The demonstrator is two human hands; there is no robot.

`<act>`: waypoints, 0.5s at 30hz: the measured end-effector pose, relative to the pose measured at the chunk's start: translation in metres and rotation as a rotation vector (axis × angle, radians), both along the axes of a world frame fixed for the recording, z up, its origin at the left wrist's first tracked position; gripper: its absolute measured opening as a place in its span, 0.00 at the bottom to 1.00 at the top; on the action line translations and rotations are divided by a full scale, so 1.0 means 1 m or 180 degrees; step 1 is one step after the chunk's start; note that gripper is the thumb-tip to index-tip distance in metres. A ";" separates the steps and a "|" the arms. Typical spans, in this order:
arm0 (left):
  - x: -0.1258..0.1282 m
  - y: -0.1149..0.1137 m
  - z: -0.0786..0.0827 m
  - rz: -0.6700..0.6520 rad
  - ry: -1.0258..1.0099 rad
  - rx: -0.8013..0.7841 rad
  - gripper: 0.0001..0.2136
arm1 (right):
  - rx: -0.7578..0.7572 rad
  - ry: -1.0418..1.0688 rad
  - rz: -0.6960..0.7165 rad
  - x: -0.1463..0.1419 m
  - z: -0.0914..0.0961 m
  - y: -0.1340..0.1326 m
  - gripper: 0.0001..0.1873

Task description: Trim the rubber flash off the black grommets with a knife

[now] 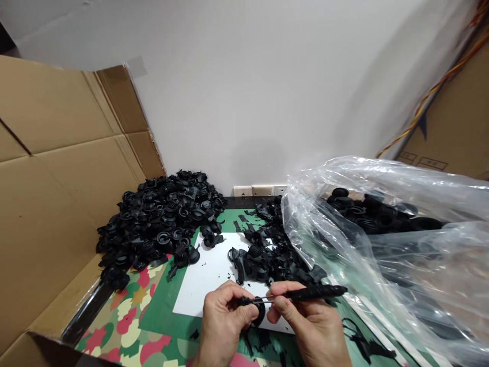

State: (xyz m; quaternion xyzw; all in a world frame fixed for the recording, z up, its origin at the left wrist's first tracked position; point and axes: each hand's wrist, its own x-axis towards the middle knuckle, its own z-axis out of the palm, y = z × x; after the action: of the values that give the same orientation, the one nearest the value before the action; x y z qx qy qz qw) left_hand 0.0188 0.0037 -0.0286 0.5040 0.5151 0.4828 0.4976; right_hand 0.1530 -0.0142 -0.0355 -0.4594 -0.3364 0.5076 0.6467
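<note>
My left hand (pixel 226 322) pinches a small round black rubber part (pixel 260 312) between thumb and fingers, just above the front of the white sheet. My right hand (pixel 307 321) is closed around a slim tool with a thick black handle (pixel 317 292). Thin metal at the tool's front end reaches left to the rubber part and meets it by my left thumb. Whether that end is a blade or prongs I cannot tell. Just beyond my hands lies a heap of ribbed black rubber pieces and torn scraps (pixel 267 260).
A large pile of black rubber parts (pixel 160 219) rises at the left against a cardboard wall (pixel 69 153). A clear plastic bag (pixel 344 244) holding more parts is on the right. The white sheet (pixel 194 285) lies on a green mat (pixel 160 311). Wall sockets (pixel 262 190) are behind.
</note>
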 end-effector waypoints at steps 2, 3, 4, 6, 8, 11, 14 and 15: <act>0.000 -0.001 0.000 0.0015 0.0027 0.0022 0.03 | -0.0024 -0.0002 -0.0005 0.000 0.000 0.000 0.12; 0.000 -0.001 0.000 0.0006 0.0036 0.0028 0.04 | -0.0038 -0.0017 -0.0017 0.000 -0.001 0.000 0.12; 0.000 -0.001 0.000 0.0001 0.0051 0.0040 0.04 | -0.0049 -0.0030 -0.0028 0.000 -0.001 0.000 0.13; 0.001 -0.002 0.001 0.0029 0.0083 0.0085 0.04 | -0.0069 -0.0008 -0.0033 -0.001 -0.001 0.000 0.13; 0.001 -0.002 0.002 0.0083 0.0115 0.0142 0.04 | -0.0047 0.0030 -0.0030 -0.001 0.000 -0.001 0.12; 0.002 -0.003 0.002 0.0118 0.0123 0.0121 0.04 | 0.0077 0.0025 -0.0008 -0.002 0.002 -0.004 0.13; 0.003 -0.003 0.002 0.0142 0.0207 0.0029 0.03 | -0.0066 0.0158 0.0213 0.000 0.002 -0.004 0.16; 0.002 -0.003 0.003 0.0150 0.0263 0.0016 0.03 | -0.0160 0.0231 0.0281 0.001 0.001 -0.004 0.17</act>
State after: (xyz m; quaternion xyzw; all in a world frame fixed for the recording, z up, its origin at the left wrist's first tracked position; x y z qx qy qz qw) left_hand 0.0213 0.0006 -0.0258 0.5125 0.5457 0.4745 0.4631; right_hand 0.1544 -0.0178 -0.0341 -0.4415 -0.3197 0.5603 0.6237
